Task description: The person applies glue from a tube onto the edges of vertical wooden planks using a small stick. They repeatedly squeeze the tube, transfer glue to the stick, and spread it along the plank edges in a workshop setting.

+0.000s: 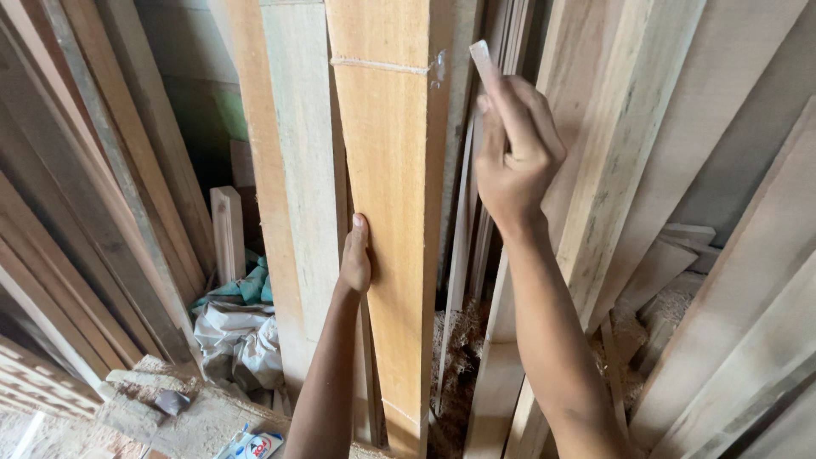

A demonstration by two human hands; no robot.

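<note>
Wood fills nearly the whole view. The right hand (512, 157) has its grip pinched around a thin pale wooden strip (482, 58), whose free end sticks up past the fingertips, tilted slightly left. That end sits just beside the right edge of a tall orange-brown plank (391, 212), near a pencilled line crossing the plank's face high up. The plank stands almost upright, long axis vertical, leaning back into the stack. The left hand (355, 255) lies lower, its grip flat and unclosed, palm and fingers pressed against the plank's left edge, holding nothing. Of the two, the right hand is the nearer to the marked line; the left is well below it.

A paler board (297, 170) stands touching the plank on the left, and more pale boards (629, 153) lean to the right behind the right forearm. Thin slats crowd the dark gap between. Lower left, a crumpled white and green sack (238, 327) lies on the floor among sawdust (459, 340) and offcuts.
</note>
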